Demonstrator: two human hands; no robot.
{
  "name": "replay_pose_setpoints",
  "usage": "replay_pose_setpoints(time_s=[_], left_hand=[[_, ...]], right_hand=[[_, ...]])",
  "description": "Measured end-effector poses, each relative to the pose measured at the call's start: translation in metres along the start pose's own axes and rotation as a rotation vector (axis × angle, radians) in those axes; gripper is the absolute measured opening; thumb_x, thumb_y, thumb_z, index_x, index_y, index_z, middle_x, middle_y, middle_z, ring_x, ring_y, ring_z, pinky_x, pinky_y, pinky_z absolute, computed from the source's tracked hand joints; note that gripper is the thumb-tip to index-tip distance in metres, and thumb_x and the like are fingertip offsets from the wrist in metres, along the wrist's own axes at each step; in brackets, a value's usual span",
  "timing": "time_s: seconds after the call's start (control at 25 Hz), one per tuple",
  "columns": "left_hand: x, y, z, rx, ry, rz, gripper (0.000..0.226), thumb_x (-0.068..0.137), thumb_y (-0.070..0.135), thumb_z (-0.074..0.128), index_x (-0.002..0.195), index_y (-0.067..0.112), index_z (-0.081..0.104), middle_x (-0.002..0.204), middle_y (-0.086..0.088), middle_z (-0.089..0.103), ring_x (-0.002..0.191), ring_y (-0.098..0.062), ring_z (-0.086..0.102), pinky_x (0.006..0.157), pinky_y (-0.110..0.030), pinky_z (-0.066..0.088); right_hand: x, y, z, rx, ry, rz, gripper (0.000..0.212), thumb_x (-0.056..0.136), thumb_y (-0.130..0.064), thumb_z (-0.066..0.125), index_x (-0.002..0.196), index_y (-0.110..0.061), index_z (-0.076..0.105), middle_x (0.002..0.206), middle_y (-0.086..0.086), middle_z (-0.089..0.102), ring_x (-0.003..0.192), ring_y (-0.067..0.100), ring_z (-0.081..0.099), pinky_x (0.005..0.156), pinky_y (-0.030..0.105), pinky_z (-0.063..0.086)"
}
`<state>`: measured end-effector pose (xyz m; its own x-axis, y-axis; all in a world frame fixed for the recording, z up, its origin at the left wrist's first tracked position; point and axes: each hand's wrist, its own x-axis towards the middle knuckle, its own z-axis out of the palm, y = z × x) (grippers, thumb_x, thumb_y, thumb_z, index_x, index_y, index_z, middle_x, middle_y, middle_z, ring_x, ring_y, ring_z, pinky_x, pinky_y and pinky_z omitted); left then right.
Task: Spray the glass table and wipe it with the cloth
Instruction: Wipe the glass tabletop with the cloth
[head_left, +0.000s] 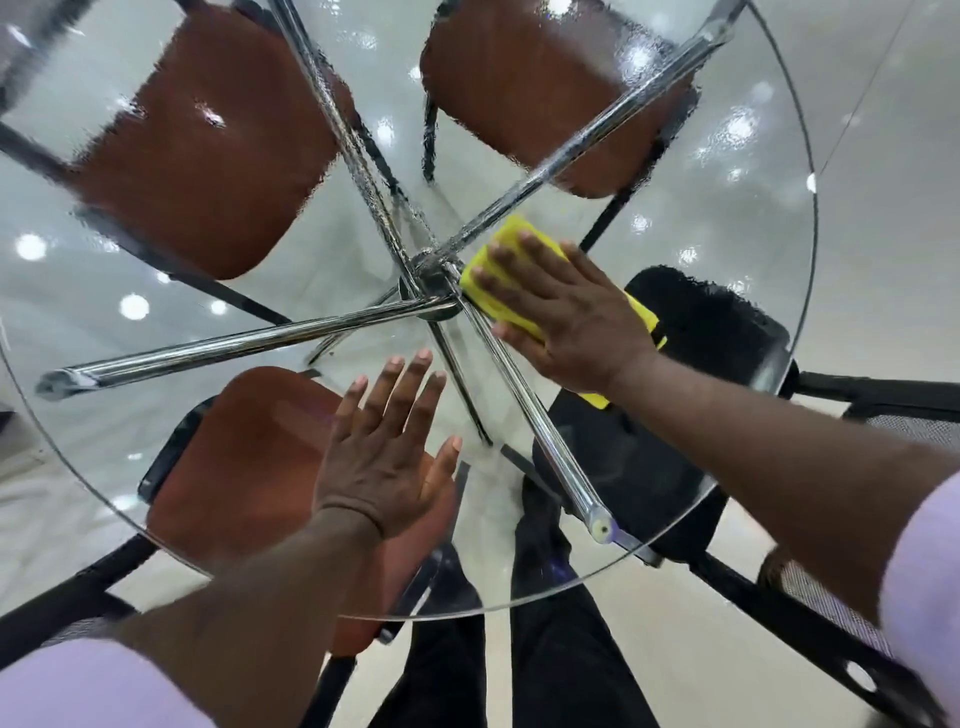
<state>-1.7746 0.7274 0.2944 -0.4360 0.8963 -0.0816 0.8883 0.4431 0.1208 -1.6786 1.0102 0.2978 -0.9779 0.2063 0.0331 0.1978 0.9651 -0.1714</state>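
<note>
Wiping a round glass table (769, 156).
Right hand (566, 312), fingers spread flat, presses the yellow cloth (511, 236) near the table's centre; left hand (389, 441) rests open, fingers straight, on the glass.

Bright, even indoor light from overhead; I find no hard shadows anywhere. Round white lamp glints (134, 306) show across the glass table (813, 249), clustered from 8 to 10 o'clock and again from 1 to 3. The chrome struts (249, 343) carry thin glare streaks.

Toward 12 o'clock the glass ripples whatever lies beneath it, and the brown chair seats (208, 156) have jagged, wavering edges. The nearer half reads clean.

The right hand (566, 317) is slightly soft at the fingertips; the left hand (389, 452) is sharper.

Strong wide-angle bend: the rim bows, and the lilac sleeves (930, 571) at 4 and 7 o'clock swell and smear.
</note>
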Motion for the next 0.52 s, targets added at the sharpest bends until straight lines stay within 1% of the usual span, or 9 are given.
replay_pose_setpoints(time_s=[0.04,0.08,0.2,0.24,0.28,0.36,0.4,0.44,0.52], left_hand=[[0.001,0.000,0.000,0.000,0.001,-0.003,0.077,0.099,0.057,0.039,0.164,0.020,0.027,0.174,0.000,0.016,0.161,-0.022,0.017,0.129,-0.051,0.016],[0.000,0.000,0.000,0.003,0.000,-0.004,0.077,0.099,0.058,0.039,0.164,0.020,0.026,0.174,0.000,0.016,0.160,-0.023,0.017,0.129,-0.051,0.016],[-0.001,0.000,-0.001,-0.009,-0.010,-0.009,0.077,0.099,0.059,0.037,0.164,0.020,0.026,0.174,0.000,0.017,0.160,-0.024,0.019,0.128,-0.051,0.017],[0.000,0.000,-0.002,-0.010,-0.002,-0.012,0.076,0.098,0.059,0.038,0.164,0.021,0.027,0.174,0.000,0.018,0.159,-0.024,0.020,0.128,-0.051,0.017],[0.001,0.000,-0.002,-0.009,0.004,-0.011,0.076,0.098,0.059,0.039,0.163,0.021,0.029,0.173,-0.001,0.020,0.159,-0.025,0.022,0.128,-0.051,0.018],[0.002,0.000,0.000,-0.024,0.016,-0.005,0.075,0.098,0.059,0.041,0.162,0.021,0.032,0.173,-0.001,0.023,0.158,-0.026,0.024,0.127,-0.051,0.019],[0.001,0.000,0.002,-0.023,0.026,-0.010,0.075,0.098,0.059,0.042,0.161,0.021,0.033,0.172,0.000,0.024,0.158,-0.026,0.025,0.127,-0.051,0.019],[0.000,-0.001,0.004,-0.015,0.036,-0.019,0.074,0.098,0.059,0.042,0.161,0.022,0.033,0.172,0.000,0.024,0.158,-0.025,0.025,0.127,-0.051,0.019],[0.002,-0.001,0.005,-0.021,0.032,-0.025,0.074,0.097,0.059,0.041,0.161,0.023,0.032,0.172,0.002,0.023,0.158,-0.025,0.025,0.127,-0.048,0.015]], right_hand=[[0.003,0.009,-0.004,-0.007,-0.023,-0.082,0.059,0.113,-0.057,0.037,0.169,-0.039,0.030,0.179,-0.007,0.024,0.167,0.020,0.016,0.134,0.049,0.019],[0.003,0.010,-0.002,-0.005,-0.008,-0.018,0.059,0.113,-0.057,0.038,0.168,-0.040,0.030,0.179,-0.008,0.024,0.167,0.019,0.016,0.134,0.049,0.021],[-0.018,-0.040,0.009,0.112,0.153,0.692,0.062,0.112,-0.053,0.041,0.170,-0.035,0.028,0.180,-0.004,0.020,0.168,0.024,0.016,0.134,0.054,0.018],[-0.034,-0.061,0.011,0.094,0.174,0.704,0.062,0.112,-0.051,0.043,0.170,-0.033,0.029,0.180,-0.001,0.021,0.167,0.026,0.016,0.134,0.055,0.016],[-0.056,-0.072,0.013,0.046,0.163,0.550,0.062,0.112,-0.050,0.046,0.169,-0.031,0.032,0.179,0.000,0.023,0.167,0.028,0.018,0.134,0.055,0.017],[-0.092,-0.047,0.004,-0.020,0.020,0.053,0.060,0.111,-0.050,0.050,0.167,-0.033,0.037,0.177,-0.001,0.029,0.165,0.027,0.024,0.134,0.053,0.020],[-0.101,-0.021,-0.004,-0.053,-0.048,-0.087,0.060,0.111,-0.051,0.050,0.167,-0.035,0.037,0.177,-0.002,0.031,0.165,0.026,0.025,0.134,0.053,0.021],[-0.106,0.000,-0.005,-0.060,-0.055,-0.059,0.060,0.111,-0.052,0.048,0.167,-0.036,0.035,0.177,-0.002,0.031,0.165,0.026,0.025,0.133,0.055,0.022],[-0.116,0.010,-0.003,-0.003,0.077,0.482,0.062,0.110,-0.055,0.039,0.168,-0.036,0.027,0.179,-0.001,0.025,0.166,0.024,0.020,0.133,0.056,0.020]])
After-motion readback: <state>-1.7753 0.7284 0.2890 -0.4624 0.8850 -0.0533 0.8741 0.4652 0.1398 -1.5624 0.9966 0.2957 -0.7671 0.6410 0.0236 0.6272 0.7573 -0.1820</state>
